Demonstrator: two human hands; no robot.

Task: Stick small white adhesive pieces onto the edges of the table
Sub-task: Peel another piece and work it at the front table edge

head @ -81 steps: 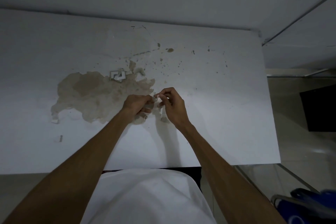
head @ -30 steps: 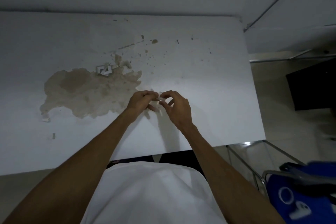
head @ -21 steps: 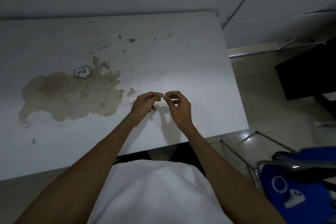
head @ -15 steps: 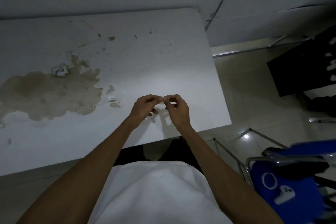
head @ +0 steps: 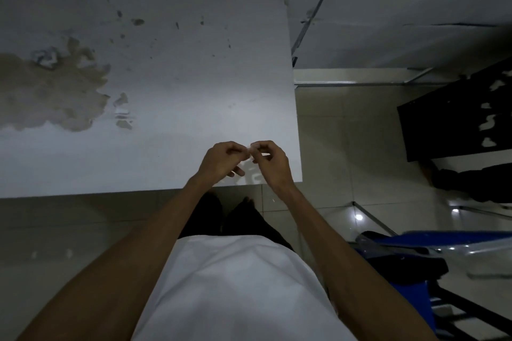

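The white counter (head: pixel 171 69) fills the upper left of the view, its right edge running down to a near right corner and its near edge crossing the middle of the picture. A large brown stain (head: pixel 52 91) spreads over its left part, with small dark specks scattered across the surface beyond it. On the stain's far side lies a small pale cluster (head: pixel 47 57), too blurred to make out, and just right of the stain, between two brown patches, sits a little white piece (head: pixel 121 112). To the right of the counter is tiled floor (head: pixel 346 152), a black object (head: pixel 457 116) farther right, and a blue chair (head: pixel 410 266) at the lower right. The person's white shirt (head: pixel 235 291) takes up the bottom centre, with both bare forearms reaching forward from it.

Both hands meet above the counter's near right corner. The left hand (head: pixel 221 160) and the right hand (head: pixel 270 159) each have thumb and forefinger pinched in a narrow grip on the same small white adhesive piece (head: pixel 249 147), held between the two sets of fingertips. The piece is tiny, pale and slightly see-through, and its shape cannot be made out. It is in the air, clear of the counter top, near both the right edge and the near edge
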